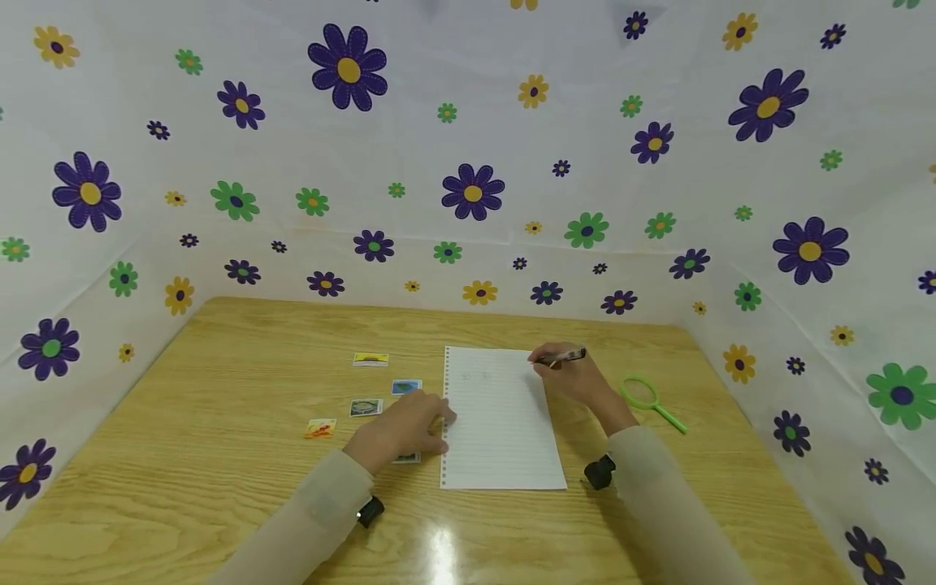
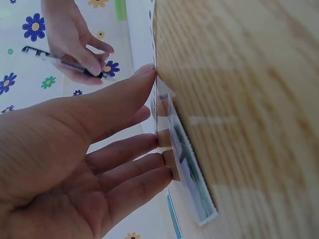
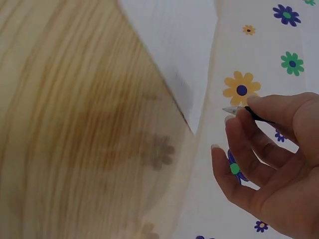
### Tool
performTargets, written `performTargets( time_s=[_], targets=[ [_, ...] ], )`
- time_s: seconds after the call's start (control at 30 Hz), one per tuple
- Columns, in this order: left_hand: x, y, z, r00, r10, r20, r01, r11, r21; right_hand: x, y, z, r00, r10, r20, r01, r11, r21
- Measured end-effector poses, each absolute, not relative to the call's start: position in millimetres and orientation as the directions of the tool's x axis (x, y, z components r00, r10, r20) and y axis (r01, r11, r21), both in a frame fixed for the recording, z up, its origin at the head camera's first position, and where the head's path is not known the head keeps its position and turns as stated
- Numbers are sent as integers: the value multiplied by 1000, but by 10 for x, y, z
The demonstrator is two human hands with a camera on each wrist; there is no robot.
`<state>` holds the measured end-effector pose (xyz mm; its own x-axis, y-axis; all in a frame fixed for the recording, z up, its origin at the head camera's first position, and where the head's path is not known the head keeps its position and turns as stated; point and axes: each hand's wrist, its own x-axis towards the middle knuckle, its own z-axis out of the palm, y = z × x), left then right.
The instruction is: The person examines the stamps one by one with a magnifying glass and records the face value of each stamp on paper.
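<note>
A lined sheet of paper (image 1: 500,439) with punched holes down its left edge lies on the table, faint marks near its top. My left hand (image 1: 402,426) rests at that left edge, fingertips and thumb on the margin, fingers loosely extended in the left wrist view. Beside those fingers lies a small stamp-like picture (image 2: 192,174), partly covered by the hand in the head view. My right hand (image 1: 574,378) pinches a pen (image 1: 574,355) over the sheet's upper right corner. In the right wrist view the pen's tip (image 3: 233,110) points away from the thumb, raised above the paper.
Left of the sheet lie several more small pictures, among them a yellow one (image 1: 370,359), a blue one (image 1: 405,387), a grey-green one (image 1: 366,407) and an orange one (image 1: 320,428). A green magnifying glass (image 1: 669,418) lies right of my right hand. Flowered cloth (image 1: 409,162) surrounds the wooden table (image 1: 241,390).
</note>
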<state>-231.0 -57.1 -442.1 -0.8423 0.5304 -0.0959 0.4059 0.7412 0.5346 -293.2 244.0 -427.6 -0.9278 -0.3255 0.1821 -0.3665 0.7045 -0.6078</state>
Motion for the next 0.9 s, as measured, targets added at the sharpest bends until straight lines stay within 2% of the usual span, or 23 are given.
performTargets(
  time_s=[0.17,0.27,0.5,0.9],
  targets=[
    [-2316,-568,-4403,-846,524,-99,397,743,539,-2865,2537,-4245,-824,-455,337,-560,744,-364],
    [-2312,-571,-4406,-850,517,-105,387,745,543,-2854,2563,-4250,-831,-460,313,-543,792,-278],
    [-2299,-593,-4431,-848,522,-87,402,742,537,-2838,2610,-4226,-925,-343,160,-375,891,-255],
    [-2290,-595,-4439,-847,525,-88,396,731,556,-2828,2795,-4304,-920,-354,165,-382,904,-191]
  ],
)
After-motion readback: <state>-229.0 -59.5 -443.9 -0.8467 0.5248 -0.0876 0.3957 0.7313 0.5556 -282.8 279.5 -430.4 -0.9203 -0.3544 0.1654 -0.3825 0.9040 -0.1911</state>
